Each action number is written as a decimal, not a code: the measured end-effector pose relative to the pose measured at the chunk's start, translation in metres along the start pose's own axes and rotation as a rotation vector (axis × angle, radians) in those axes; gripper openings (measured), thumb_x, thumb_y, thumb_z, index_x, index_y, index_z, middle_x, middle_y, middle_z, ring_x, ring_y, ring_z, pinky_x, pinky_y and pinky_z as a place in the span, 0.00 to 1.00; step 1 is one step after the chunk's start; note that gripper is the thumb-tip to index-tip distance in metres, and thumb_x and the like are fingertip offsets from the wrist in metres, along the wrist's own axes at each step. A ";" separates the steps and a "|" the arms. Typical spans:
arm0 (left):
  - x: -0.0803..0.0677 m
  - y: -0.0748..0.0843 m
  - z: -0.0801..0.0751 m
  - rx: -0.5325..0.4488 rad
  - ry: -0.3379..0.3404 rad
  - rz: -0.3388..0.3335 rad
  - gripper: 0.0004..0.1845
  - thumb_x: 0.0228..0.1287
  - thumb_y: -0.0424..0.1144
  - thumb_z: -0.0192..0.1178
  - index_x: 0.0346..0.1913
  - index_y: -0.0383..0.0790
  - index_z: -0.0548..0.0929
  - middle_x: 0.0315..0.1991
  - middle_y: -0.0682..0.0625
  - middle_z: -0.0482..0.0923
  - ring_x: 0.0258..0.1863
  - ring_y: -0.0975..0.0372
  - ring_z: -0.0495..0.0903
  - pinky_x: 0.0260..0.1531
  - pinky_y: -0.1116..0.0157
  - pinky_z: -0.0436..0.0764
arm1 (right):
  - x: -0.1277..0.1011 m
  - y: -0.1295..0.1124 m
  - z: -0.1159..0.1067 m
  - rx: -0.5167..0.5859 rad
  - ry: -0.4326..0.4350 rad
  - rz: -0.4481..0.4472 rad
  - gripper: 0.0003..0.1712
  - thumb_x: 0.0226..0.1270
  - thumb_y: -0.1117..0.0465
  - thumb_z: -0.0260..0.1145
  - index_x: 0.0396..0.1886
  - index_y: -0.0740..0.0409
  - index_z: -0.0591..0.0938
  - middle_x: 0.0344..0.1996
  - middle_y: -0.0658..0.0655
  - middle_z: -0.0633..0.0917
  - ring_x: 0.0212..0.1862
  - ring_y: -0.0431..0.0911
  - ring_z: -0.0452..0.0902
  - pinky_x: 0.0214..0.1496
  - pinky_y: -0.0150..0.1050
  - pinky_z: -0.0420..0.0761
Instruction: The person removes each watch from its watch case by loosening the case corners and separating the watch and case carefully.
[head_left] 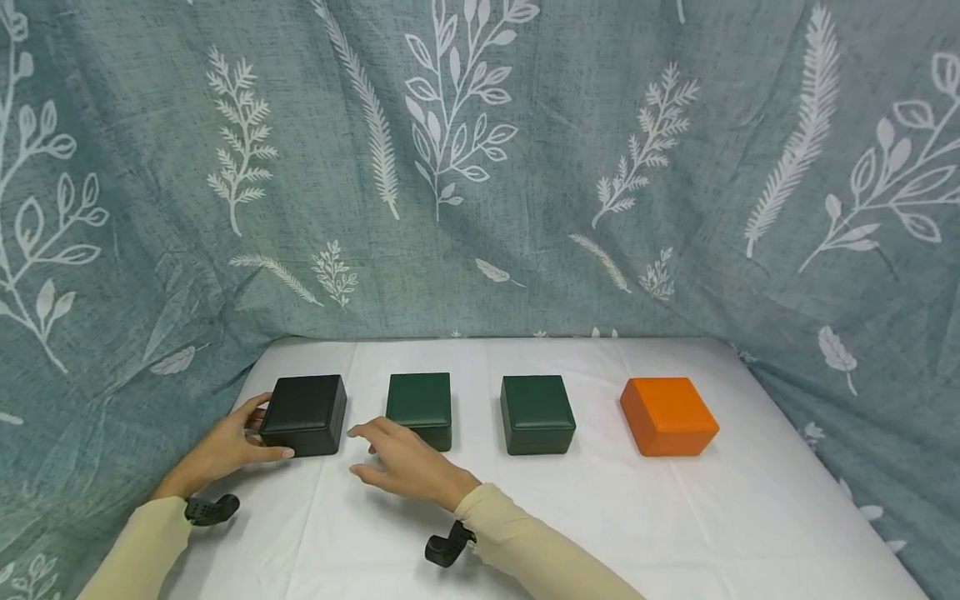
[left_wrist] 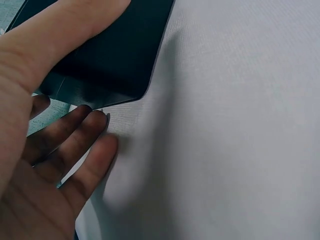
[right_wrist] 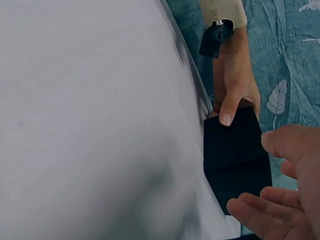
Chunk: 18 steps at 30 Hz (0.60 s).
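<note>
Four closed boxes stand in a row on the white table (head_left: pixel 600 517). At the far left is a black box (head_left: pixel 303 412). My left hand (head_left: pixel 251 433) holds it, with the thumb along its front face and the fingers against its left side. The left wrist view shows that thumb on the black box (left_wrist: pixel 115 60), the fingers (left_wrist: pixel 75 145) lying beside its corner. My right hand (head_left: pixel 390 454) hovers just right of the black box, in front of a dark green box (head_left: pixel 420 408), fingers relaxed and holding nothing. In the right wrist view the black box (right_wrist: pixel 235 155) lies between my left hand (right_wrist: pixel 235 85) and right hand (right_wrist: pixel 285 190).
A second dark green box (head_left: pixel 537 412) and an orange box (head_left: pixel 667 415) stand further right in the row. A teal leaf-patterned cloth (head_left: pixel 480 167) hangs behind and around the table. White tabletop stretches in front of the boxes.
</note>
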<state>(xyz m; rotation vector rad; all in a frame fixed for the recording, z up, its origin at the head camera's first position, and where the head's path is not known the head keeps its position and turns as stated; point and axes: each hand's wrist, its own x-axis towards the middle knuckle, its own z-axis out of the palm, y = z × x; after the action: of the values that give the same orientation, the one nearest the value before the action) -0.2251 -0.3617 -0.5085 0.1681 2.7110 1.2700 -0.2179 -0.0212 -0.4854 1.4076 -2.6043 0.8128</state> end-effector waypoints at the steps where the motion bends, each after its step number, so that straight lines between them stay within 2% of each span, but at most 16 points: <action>1: 0.000 0.000 -0.001 -0.002 0.000 0.004 0.63 0.55 0.50 0.79 0.82 0.32 0.47 0.58 0.31 0.73 0.44 0.52 0.80 0.41 0.57 0.80 | 0.003 -0.002 0.001 0.000 0.001 -0.003 0.28 0.77 0.51 0.65 0.71 0.54 0.74 0.59 0.51 0.79 0.50 0.38 0.81 0.49 0.23 0.75; 7: 0.002 0.002 -0.003 0.009 -0.021 0.002 0.64 0.55 0.50 0.79 0.82 0.32 0.45 0.59 0.32 0.73 0.44 0.52 0.80 0.41 0.57 0.80 | 0.018 -0.010 0.005 0.020 0.000 -0.014 0.30 0.77 0.50 0.65 0.72 0.54 0.72 0.62 0.55 0.78 0.51 0.39 0.82 0.48 0.20 0.73; 14: 0.002 -0.006 -0.001 0.004 -0.057 -0.029 0.66 0.55 0.50 0.79 0.83 0.33 0.42 0.60 0.32 0.71 0.45 0.52 0.78 0.39 0.57 0.80 | 0.031 -0.016 0.017 0.010 0.004 -0.013 0.30 0.76 0.50 0.66 0.73 0.53 0.72 0.62 0.55 0.76 0.48 0.36 0.78 0.46 0.21 0.72; 18: 0.006 -0.005 -0.002 -0.014 -0.065 -0.029 0.67 0.55 0.50 0.80 0.83 0.35 0.40 0.59 0.33 0.69 0.45 0.51 0.76 0.39 0.57 0.80 | 0.038 -0.017 0.021 0.031 0.036 0.028 0.30 0.74 0.52 0.68 0.71 0.53 0.73 0.63 0.56 0.75 0.46 0.35 0.78 0.43 0.20 0.72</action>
<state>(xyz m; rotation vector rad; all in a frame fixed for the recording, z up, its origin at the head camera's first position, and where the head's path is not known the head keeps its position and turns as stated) -0.2313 -0.3650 -0.5113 0.1649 2.6400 1.2532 -0.2222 -0.0676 -0.4844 1.3538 -2.6011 0.8772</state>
